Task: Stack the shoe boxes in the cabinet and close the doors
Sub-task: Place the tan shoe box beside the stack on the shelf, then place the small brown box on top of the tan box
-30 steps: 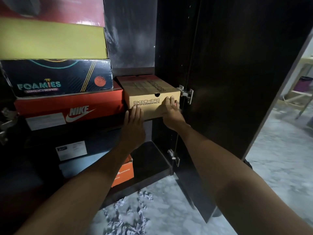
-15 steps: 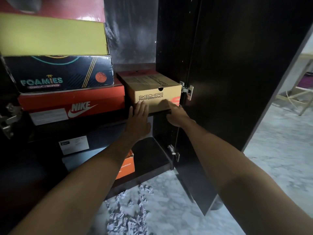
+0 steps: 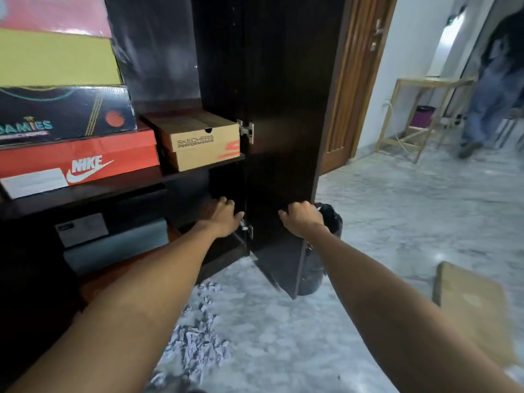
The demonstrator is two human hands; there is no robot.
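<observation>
A: Both hands dropped off the Skechers box [image 3: 198,143] since the last frame. It sits on the cabinet shelf [image 3: 113,188], right of the Nike box [image 3: 85,163], beside the hinge [image 3: 247,131].

B: Hand state?

A: Right hand [image 3: 302,218] curls round the open door [image 3: 283,123] edge. Left hand [image 3: 225,217] hangs loosely curled by the lower hinge [image 3: 246,226], holding nothing I can see.

B: Around them?

A: Black bin [image 3: 330,219] behind the door, flat cardboard [image 3: 476,310] on the floor.

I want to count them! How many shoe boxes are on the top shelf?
5: pink, yellow, Foamies and Nike stacked at left, Skechers alone at right. More may hide out of view.
</observation>
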